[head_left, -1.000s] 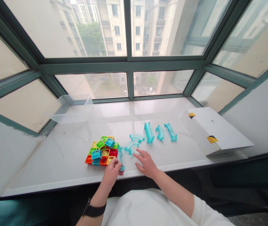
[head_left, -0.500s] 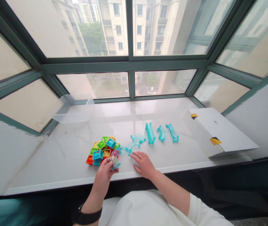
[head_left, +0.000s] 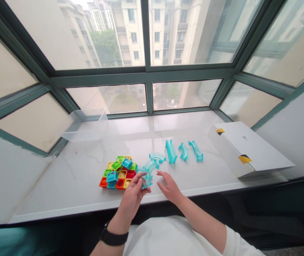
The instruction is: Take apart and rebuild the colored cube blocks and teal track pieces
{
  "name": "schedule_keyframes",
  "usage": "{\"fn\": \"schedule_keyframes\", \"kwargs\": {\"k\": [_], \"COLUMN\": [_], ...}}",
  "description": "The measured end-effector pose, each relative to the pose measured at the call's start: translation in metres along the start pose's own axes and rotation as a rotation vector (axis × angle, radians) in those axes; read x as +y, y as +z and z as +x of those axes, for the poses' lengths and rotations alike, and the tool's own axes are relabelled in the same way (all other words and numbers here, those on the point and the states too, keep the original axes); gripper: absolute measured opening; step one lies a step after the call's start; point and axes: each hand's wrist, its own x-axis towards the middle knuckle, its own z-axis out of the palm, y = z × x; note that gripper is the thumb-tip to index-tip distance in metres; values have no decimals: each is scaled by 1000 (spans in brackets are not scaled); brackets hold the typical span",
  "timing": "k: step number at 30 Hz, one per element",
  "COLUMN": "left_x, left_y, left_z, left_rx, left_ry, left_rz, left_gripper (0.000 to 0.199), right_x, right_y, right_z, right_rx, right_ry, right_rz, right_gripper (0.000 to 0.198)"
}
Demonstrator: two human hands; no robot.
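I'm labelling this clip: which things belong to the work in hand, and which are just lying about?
Seemingly in the work:
turquoise piece, held in the left hand
other turquoise pieces on the ledge

Seemingly just lying about:
coloured blocks, beside the left hand
clear plastic bin
white box

From where I stand, I see that the left hand (head_left: pixel 135 189), with a black band (head_left: pixel 114 238) on its wrist, holds a clear blue piece (head_left: pixel 147 181) between thumb and fingers. The right hand (head_left: pixel 170 187) is near this piece, its fingers spread and holding nothing. Close to the left hand lies a group of colourful blocks (head_left: pixel 122 174), and beyond the hands are curved tracks (head_left: pixel 157 156). Farther to the right, three blue forms (head_left: pixel 171 152) stand apart on the white counter (head_left: pixel 69 192), between a transparent tub (head_left: pixel 94 136) and a white box (head_left: pixel 256 147).
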Motion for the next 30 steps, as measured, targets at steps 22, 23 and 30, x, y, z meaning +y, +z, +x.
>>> {"fn": "schedule_keyframes", "kwargs": {"k": [22,23,30], "left_x": [-21,-20,-11], "left_y": [46,45,47], "left_z": [6,4,-3], "left_rx": [-83,-70,-122], "left_ry": [47,152,389], "left_rz": [361,497,1078], "left_gripper": [62,59,25], "right_x": [-70,-72,-83], "right_y": [-54,-55,-56], "right_z": [21,21,20], "right_rx": [160,147,83], "right_ry": [335,322,314], "right_rz": [416,380,185], "right_gripper": [34,33,41]}}
